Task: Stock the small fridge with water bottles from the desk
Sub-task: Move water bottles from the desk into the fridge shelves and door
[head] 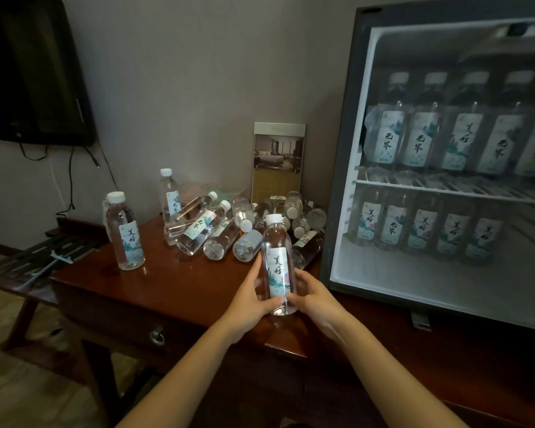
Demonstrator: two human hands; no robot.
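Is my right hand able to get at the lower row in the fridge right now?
Probably not: the glass door looks shut in front of the lower row, and the right hand, with the left hand, is gripping a bottle.

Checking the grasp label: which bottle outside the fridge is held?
The bottle in front of the pile, upright, gripped low by the left hand and right hand; the others stand untouched or lie piled.
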